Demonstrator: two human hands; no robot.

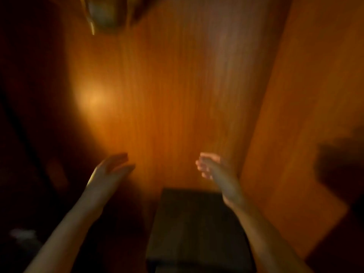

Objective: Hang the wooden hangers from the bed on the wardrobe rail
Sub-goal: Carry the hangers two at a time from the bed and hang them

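The view is blurred and dim, facing the inside of a wooden wardrobe. My left hand [113, 167] reaches forward at lower left, fingers stretched out and apart, holding nothing. My right hand [206, 164] is held out at lower right with its fingers loosely curled and nothing visible in it. Both hands hover in front of the orange wooden back panel [167, 95]. At the top left edge hangs a blurred grey-brown shape [104, 14]; I cannot tell what it is. No hanger, rail or bed can be made out.
A dark box-like block [197, 223] stands low between my forearms. The wardrobe's right side panel [305, 115] angles toward me. The left side is in deep shadow, and a dark shape [340, 164] sits at the right edge.
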